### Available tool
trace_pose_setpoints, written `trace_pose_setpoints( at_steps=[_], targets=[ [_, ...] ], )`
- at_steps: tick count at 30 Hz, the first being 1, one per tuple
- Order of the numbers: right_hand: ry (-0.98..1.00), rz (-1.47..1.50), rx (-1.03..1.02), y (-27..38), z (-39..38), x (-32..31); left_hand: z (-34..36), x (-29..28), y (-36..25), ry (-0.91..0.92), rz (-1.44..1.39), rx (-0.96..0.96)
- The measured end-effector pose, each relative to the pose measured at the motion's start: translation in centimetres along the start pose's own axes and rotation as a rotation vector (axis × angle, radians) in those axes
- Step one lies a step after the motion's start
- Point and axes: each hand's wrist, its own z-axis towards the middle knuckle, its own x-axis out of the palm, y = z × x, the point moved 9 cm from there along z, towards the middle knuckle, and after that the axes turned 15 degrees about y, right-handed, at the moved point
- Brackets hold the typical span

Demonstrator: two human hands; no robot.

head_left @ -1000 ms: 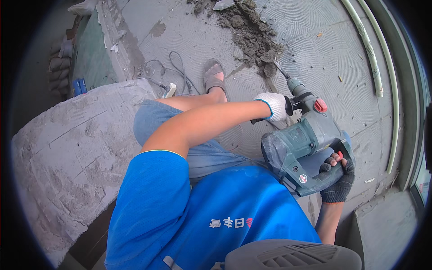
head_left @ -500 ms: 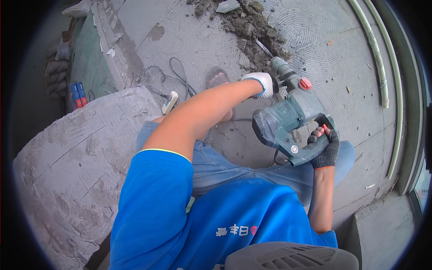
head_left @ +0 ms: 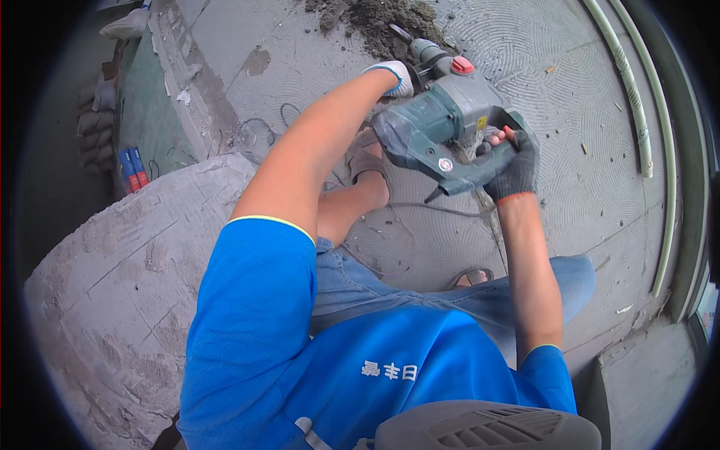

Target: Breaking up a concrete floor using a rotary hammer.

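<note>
A green and grey rotary hammer [head_left: 431,124] is held up in front of me, its front end facing the far side. My left hand [head_left: 395,78], in a white glove, is wrapped round the side handle near its front. A dark glove with bare fingertips covers my right hand [head_left: 517,166], which is closed round the rear handle by the red trigger. The metal bit [head_left: 401,33] points at a heap of dark rubble [head_left: 365,22]; whether its tip touches I cannot tell. The power cord [head_left: 442,210] trails below the tool over the floor.
A big broken concrete slab [head_left: 142,277] lies at my left. Beyond it are blue and red packages [head_left: 133,169] and stacked sacks [head_left: 96,124]. Two pale pipes [head_left: 626,82] run along the right side. Ridged grey floor [head_left: 555,97] stretches ahead, with small debris on it.
Both hands have carried the rotary hammer forward and to the left, off my right thigh. The bit has shifted with it, and a sandalled foot now shows below the tool.
</note>
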Motion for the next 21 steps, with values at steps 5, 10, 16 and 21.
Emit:
trace_pose_setpoints(
  at_steps=[5, 10, 16, 21],
  targets=[
    [-0.082, 0.043, -0.108, -1.4, 6.2, -2.0, 1.0, -6.4, 4.2, -0.309, 0.085, -0.092],
    [-0.066, 0.076, -0.056, -1.5, 0.9, -1.1, -0.6, -3.2, 2.8, -0.288, 0.072, 0.004],
    [0.095, 0.021, 0.020, 1.4, -12.4, -1.4, -5.1, 7.4, -3.5, -0.031, -0.067, 0.167],
    [0.038, -0.036, 0.003, 4.7, -22.4, -3.5, -9.8, 14.1, -10.6, -0.059, -0.048, 0.277]
  ],
)
